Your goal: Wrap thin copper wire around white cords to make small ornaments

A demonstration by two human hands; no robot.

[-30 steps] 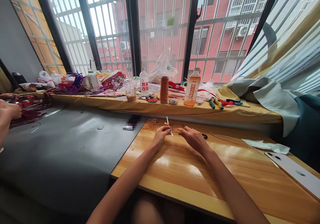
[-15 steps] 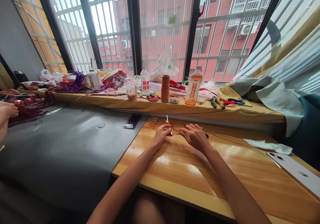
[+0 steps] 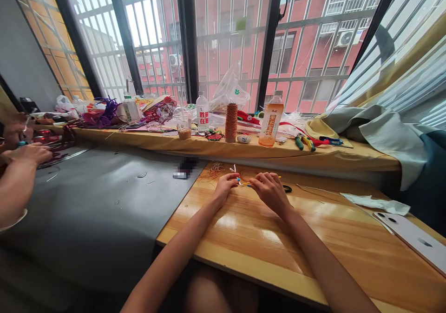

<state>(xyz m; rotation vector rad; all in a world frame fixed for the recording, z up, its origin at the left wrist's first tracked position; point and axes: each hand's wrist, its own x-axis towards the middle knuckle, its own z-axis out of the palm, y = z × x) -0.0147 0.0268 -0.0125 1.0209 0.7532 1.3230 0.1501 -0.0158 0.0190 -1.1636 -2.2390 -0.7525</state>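
Note:
Above the wooden table (image 3: 244, 238), my left hand (image 3: 227, 185) pinches a narrow white strip (image 3: 234, 168), whose ends stick out above and below the fingers. Close on its right, my right hand (image 3: 270, 189) is closed around a thin yellow stick-like tool (image 3: 245, 183). The tool's left end points at the white strip; I cannot tell whether they touch. Behind the hands lies a tangle of fine copper-coloured thread (image 3: 215, 169). A black loop, like a scissors handle (image 3: 287, 189), shows just right of my right hand.
Along the covered sill stand a cone of brown thread (image 3: 231, 124), a tea bottle (image 3: 271, 120), a water bottle (image 3: 202, 113), a cup (image 3: 184, 128) and pliers (image 3: 304, 143). A phone (image 3: 413, 238) and tissue (image 3: 376, 203) lie right. Another person's hands (image 3: 26, 152) work at far left.
My right hand has shifted slightly, and the yellow tool now shows to the left of its fingers. The other person's hands have moved right, further into view.

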